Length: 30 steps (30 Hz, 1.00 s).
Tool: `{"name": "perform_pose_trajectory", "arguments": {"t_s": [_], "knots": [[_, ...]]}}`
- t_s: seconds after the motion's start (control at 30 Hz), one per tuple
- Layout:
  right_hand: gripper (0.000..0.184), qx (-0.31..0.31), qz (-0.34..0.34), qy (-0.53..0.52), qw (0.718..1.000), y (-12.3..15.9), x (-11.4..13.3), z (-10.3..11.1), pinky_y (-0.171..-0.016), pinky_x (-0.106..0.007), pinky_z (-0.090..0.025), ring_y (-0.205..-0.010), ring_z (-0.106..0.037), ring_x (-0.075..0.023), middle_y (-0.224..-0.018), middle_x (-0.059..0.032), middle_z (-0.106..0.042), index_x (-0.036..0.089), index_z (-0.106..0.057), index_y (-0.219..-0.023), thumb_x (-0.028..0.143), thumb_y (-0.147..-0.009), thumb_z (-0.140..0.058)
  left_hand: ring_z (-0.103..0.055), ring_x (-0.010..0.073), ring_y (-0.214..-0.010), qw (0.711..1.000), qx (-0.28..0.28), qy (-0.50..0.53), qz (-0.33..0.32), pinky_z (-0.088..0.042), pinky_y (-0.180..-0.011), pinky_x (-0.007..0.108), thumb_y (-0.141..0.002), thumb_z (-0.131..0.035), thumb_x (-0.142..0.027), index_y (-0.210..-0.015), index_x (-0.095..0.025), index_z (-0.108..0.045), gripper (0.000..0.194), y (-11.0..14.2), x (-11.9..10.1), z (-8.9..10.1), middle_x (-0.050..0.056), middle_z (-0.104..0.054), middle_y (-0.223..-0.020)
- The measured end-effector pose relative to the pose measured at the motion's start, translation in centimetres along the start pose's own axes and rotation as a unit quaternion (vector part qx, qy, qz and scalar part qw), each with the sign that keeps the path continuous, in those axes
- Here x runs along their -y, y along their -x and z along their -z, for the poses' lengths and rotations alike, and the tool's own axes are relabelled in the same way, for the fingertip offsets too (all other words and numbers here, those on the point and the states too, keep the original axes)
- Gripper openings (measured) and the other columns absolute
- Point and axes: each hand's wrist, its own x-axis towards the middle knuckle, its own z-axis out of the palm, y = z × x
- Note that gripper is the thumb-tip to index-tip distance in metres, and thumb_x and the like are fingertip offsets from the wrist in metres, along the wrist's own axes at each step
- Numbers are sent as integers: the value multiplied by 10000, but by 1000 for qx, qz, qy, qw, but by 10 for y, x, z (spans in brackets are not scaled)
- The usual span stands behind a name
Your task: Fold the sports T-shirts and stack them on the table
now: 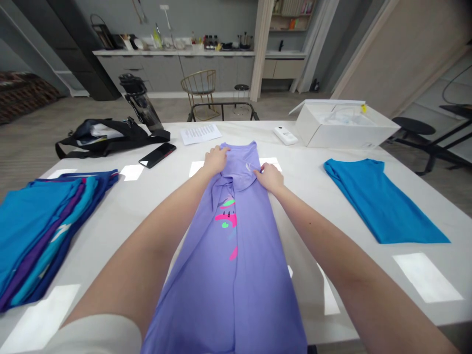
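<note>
Head view: left hand [216, 160] and right hand [272, 178] sit apart at opposite edges of the purple shirt [256, 255], near its neck, on the desk [158, 191]; whether they pinch, I cannot tell. Best smooth the bunched cloth, keeping edges straight.

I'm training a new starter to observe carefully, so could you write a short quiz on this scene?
1. What do the left hand and right hand both touch?
a) the paper
b) the lilac garment
c) the bottle
2. True or false: the phone lies on the table.
3. Fill in: the box stands on the person's ____ side.

Key: 1. b; 2. true; 3. right.
</note>
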Motion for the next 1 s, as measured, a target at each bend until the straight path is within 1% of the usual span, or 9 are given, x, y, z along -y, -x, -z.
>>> {"name": "perform_pose_trajectory", "arguments": {"t_s": [0.13, 0.23, 0.37, 0.57, 0.67, 0.73, 0.83, 0.9, 1.0], "knots": [[227, -9, -10, -42, 999, -4, -1, -5, -832, -360, -517, -1004, -697, -285, -1070, -125, -748, 210, -726, -953, 404, -912, -614, -455, 389, -1358, 997, 57, -32, 28, -332, -1102, 583, -1023, -380, -322, -1443, -224, -547, 462, -27, 4, -16, 209, -501, -1465], [188, -33, 16, -80, 996, -6, -2, -7, -811, -331, -498, -950, -693, -257, -965, -92, -761, 221, -698, -903, 366, -916, -578, -451, 402, -1352, 997, 55, -45, 37, -320, -1098, 584, -1007, -416, -353, -1384, -172, -578, 449, -39, 13, -25, 238, -505, -1455], [141, -75, 50, -138, 986, -13, 2, -3, -783, -313, -472, -856, -682, -232, -861, -53, -750, 228, -642, -903, 325, -914, -541, -461, 381, -1323, 999, 10, -30, 32, -339, -1081, 558, -1005, -422, -369, -1274, -190, -618, 377, -43, 21, -20, 210, -543, -1403], [151, -118, 22, -237, 964, -42, 14, 13, -736, -298, -453, -755, -654, -209, -773, -21, -711, 211, -604, -998, 302, -893, -544, -433, 361, -1341, 994, -99, 44, 29, -350, -1064, 540, -1024, -398, -384, -1213, -247, -607, 313, -58, 16, 8, 158, -557, -1374], [163, -160, 18, -237, 958, -68, 16, 10, -776, -331, -461, -799, -650, -229, -816, -32, -701, 212, -602, -1022, 314, -913, -536, -455, 360, -1318, 989, -128, 68, 31, -369, -1049, 549, -1007, -438, -378, -1197, -267, -613, 280, -70, 8, 5, 153, -573, -1334], [182, -151, 12, -208, 966, -83, 17, 2, -824, -367, -467, -870, -647, -253, -892, -58, -702, 209, -610, -1064, 304, -933, -527, -482, 363, -1290, 987, -136, 73, 53, -385, -1035, 550, -997, -461, -382, -1220, -265, -606, 290, -72, 3, -5, 163, -572, -1332], [315, -106, 15, -133, 985, -87, 18, -11, -904, -450, -468, -1058, -615, -311, -1165, -140, -668, 197, -594, -1230, 302, -934, -560, -497, 368, -1281, 984, -153, 53, 70, -394, -1034, 536, -999, -462, -374, -1335, -224, -555, 379, -58, -3, -19, 191, -545, -1383], [408, -111, 46, -93, 988, -73, 19, -14, -936, -496, -460, -1157, -569, -347, -1309, -184, -592, 189, -565, -1322, 345, -946, -565, -506, 347, -1284, 987, -153, 38, 21, -393, -1047, 505, -1008, -436, -334, -1387, -200, -527, 411, -37, -6, -22, 186, -542, -1401], [381, -108, 187, -59, 975, -34, 18, -10, -981, -485, -431, -1182, -542, -342, -1290, -173, -590, 194, -628, -1276, 413, -980, -531, -552, 299, -1243, 990, -115, 35, -72, -409, -1040, 439, -1012, -422, -305, -1361, -193, -558, 391, 6, -10, -17, 151, -589, -1350]]}}
